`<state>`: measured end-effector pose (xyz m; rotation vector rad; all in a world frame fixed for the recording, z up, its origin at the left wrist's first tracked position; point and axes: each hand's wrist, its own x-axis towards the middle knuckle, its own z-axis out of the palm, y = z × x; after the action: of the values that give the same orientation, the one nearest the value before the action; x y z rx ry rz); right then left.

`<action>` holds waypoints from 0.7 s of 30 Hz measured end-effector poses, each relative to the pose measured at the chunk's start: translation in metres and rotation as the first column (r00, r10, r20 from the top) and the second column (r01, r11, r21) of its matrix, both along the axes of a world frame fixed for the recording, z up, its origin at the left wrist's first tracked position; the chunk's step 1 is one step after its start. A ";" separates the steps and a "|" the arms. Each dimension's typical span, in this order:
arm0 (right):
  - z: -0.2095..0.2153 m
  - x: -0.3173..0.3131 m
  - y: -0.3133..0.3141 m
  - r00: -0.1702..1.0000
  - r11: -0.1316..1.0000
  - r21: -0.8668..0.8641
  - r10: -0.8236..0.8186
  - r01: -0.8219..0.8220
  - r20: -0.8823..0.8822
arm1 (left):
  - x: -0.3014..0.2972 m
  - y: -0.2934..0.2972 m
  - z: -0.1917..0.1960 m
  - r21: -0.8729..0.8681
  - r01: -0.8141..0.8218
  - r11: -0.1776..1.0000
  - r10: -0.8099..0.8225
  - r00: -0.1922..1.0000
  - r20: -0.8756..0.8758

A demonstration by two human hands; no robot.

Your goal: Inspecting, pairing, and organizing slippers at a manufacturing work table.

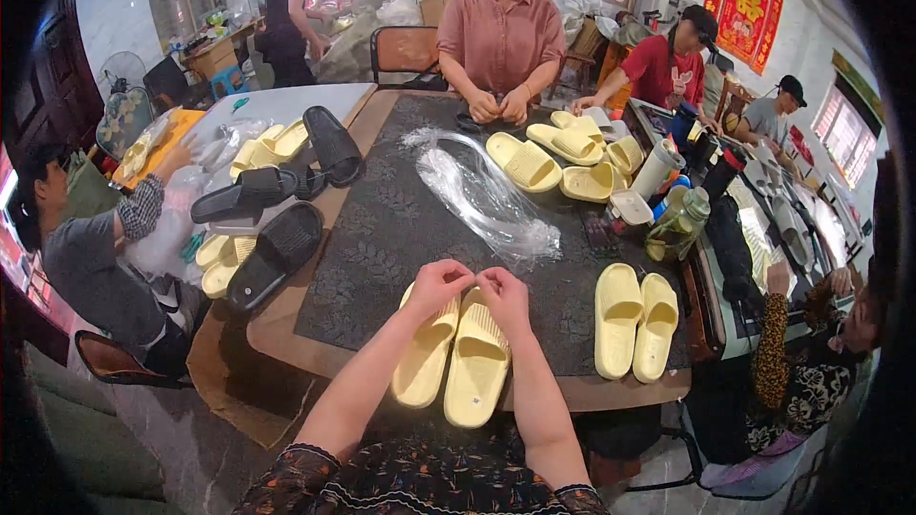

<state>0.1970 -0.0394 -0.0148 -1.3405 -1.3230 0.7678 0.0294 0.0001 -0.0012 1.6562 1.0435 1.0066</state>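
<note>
A pair of pale yellow slide sandals lies side by side at the table's near edge: the left slide [420, 367] and the right slide [475, 372], open heels toward me. Over their ridged straps, my left hand [441, 286] and my right hand [504, 299] meet with fingertips pinched together. Whatever is between the fingers is too small or hidden to make out. Beyond them, a loose bundle of clear plastic strands [477, 195] is spread on the dark patterned table mat [367, 257]. To the right, another yellow pair [618, 319] stands on the mat.
Black slides [277, 253] and more yellow ones sit at the left. Several yellow slides [525, 162] lie across the table before a person in a pink shirt [503, 24]. Bottles and a jar [679, 224] stand at the right edge. Other people sit on both sides.
</note>
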 end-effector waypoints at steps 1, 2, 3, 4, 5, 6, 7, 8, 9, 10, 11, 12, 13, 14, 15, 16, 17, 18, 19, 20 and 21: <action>-0.002 0.000 0.001 1.000 1.000 -0.013 0.002 -0.002 0.001 | 0.000 0.000 -0.001 0.021 -0.002 1.000 0.002 1.000 0.003; -0.004 0.001 0.001 0.999 0.999 0.002 -0.035 0.035 -0.019 | 0.000 0.001 -0.001 0.010 -0.005 1.000 0.005 1.000 0.003; -0.005 0.001 0.002 0.998 0.998 -0.012 -0.057 0.057 -0.033 | 0.001 0.001 -0.002 -0.001 -0.008 1.000 0.008 1.000 0.002; -0.005 0.002 0.003 0.996 0.997 -0.026 -0.081 0.079 -0.046 | 0.001 0.001 -0.002 -0.005 -0.011 1.000 0.011 1.000 -0.019; -0.005 0.002 0.003 0.991 0.990 -0.071 -0.122 0.118 -0.058 | 0.001 0.002 -0.002 -0.008 -0.015 1.000 0.015 0.999 -0.040; -0.005 0.002 0.003 0.998 0.998 -0.017 -0.057 0.057 -0.035 | 0.000 0.002 -0.002 -0.012 -0.020 1.000 0.019 0.998 -0.060; -0.004 0.002 0.002 1.000 1.000 0.006 -0.010 0.010 -0.012 | 0.001 0.002 -0.002 -0.005 -0.018 1.000 0.018 0.999 -0.039; -0.004 0.002 0.002 0.999 0.999 0.002 0.039 -0.039 0.005 | 0.001 0.002 -0.002 0.002 -0.018 1.000 0.018 1.000 -0.017; -0.003 0.002 0.001 1.000 1.000 0.019 0.007 -0.008 0.022 | 0.000 0.002 -0.003 -0.008 -0.014 1.000 0.015 1.000 0.007; -0.002 0.002 0.001 0.999 1.000 0.012 -0.025 0.024 0.031 | 0.000 0.002 -0.003 0.025 -0.024 0.999 0.024 1.000 0.004; -0.002 0.002 0.001 0.998 0.998 0.029 -0.053 0.052 0.034 | 0.000 0.002 -0.003 0.040 -0.029 0.999 0.029 1.000 0.004; -0.002 0.002 0.001 0.998 0.998 -0.005 -0.070 0.070 0.007 | 0.001 0.001 -0.004 0.040 -0.028 0.999 0.027 1.000 0.007; -0.003 0.001 0.001 0.996 0.996 -0.014 -0.088 0.088 -0.026 | 0.001 0.001 -0.004 0.051 -0.043 0.998 0.042 0.999 0.023; -0.003 0.002 0.002 0.991 0.992 -0.036 -0.120 0.118 -0.065 | 0.001 0.000 -0.003 0.049 -0.043 0.998 0.041 0.998 0.043; -0.004 0.002 0.003 0.990 0.990 -0.028 -0.139 0.139 0.013 | 0.003 0.001 -0.002 0.024 -0.039 0.999 0.037 0.998 0.055; -0.005 0.002 0.002 0.995 0.996 -0.012 -0.092 0.093 0.023 | 0.002 0.000 -0.001 -0.056 -0.067 0.996 0.068 0.998 0.014; -0.005 0.001 0.001 0.998 0.997 -0.051 -0.065 0.066 0.028 | 0.003 0.000 0.000 -0.094 -0.070 0.993 0.073 0.997 0.021; -0.005 0.001 0.001 0.999 0.998 -0.032 -0.053 0.053 0.005 | 0.003 0.000 0.002 -0.041 -0.050 0.998 0.052 0.997 0.052; -0.004 0.000 0.001 0.999 0.999 -0.034 -0.042 0.042 -0.021 | 0.003 -0.001 0.004 -0.059 -0.048 0.997 0.051 0.998 0.034; -0.003 -0.002 0.001 0.998 0.998 -0.011 -0.065 0.065 -0.025 | 0.003 -0.001 0.005 -0.007 -0.042 0.999 0.042 0.998 0.037; -0.002 -0.003 0.001 0.995 0.995 -0.034 -0.092 0.091 -0.031 | 0.002 -0.002 0.006 0.005 -0.048 0.999 0.048 0.999 0.007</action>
<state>0.1941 -0.0381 -0.0163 -1.3995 -1.2198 0.7481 0.0316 -0.0020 0.0044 1.6375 1.0822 1.0463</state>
